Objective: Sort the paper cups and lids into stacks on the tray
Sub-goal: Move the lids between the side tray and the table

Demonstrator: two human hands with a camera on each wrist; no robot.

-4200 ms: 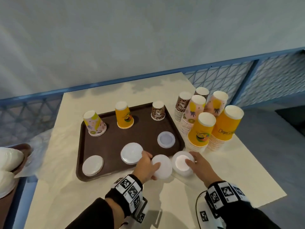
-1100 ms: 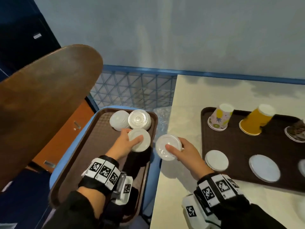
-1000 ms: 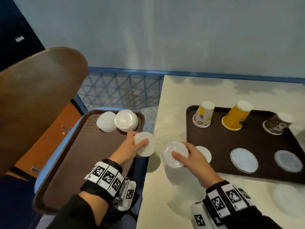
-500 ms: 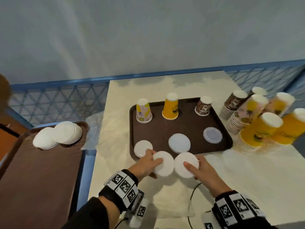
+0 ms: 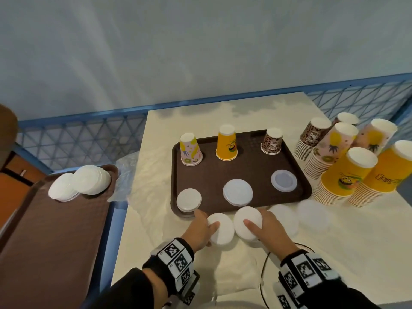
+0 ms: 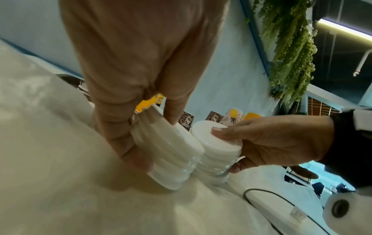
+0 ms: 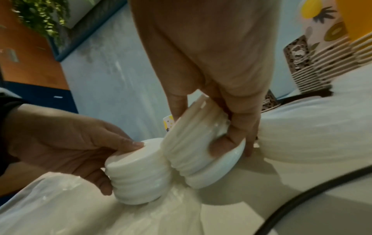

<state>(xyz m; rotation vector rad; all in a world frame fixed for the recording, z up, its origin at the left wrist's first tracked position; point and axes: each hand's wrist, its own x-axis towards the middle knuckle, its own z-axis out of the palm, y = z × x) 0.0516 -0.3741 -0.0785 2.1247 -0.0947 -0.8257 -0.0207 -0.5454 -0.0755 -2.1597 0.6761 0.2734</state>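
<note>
A brown tray on the table carries three upturned cups: pink, yellow and leopard-print. In front of them lie three white lids. My left hand grips a stack of white lids just in front of the tray. My right hand grips a second lid stack beside it. The two stacks touch, and both are low over the table.
Tall stacks of cups crowd the table's right side. Two faint lids lie right of my right hand. A second brown tray at the left holds more lid stacks. A black cable runs near the front edge.
Both hands reached to the left tray, took a lid stack each and carried them back to the table. Since half a second ago they have hardly moved.
</note>
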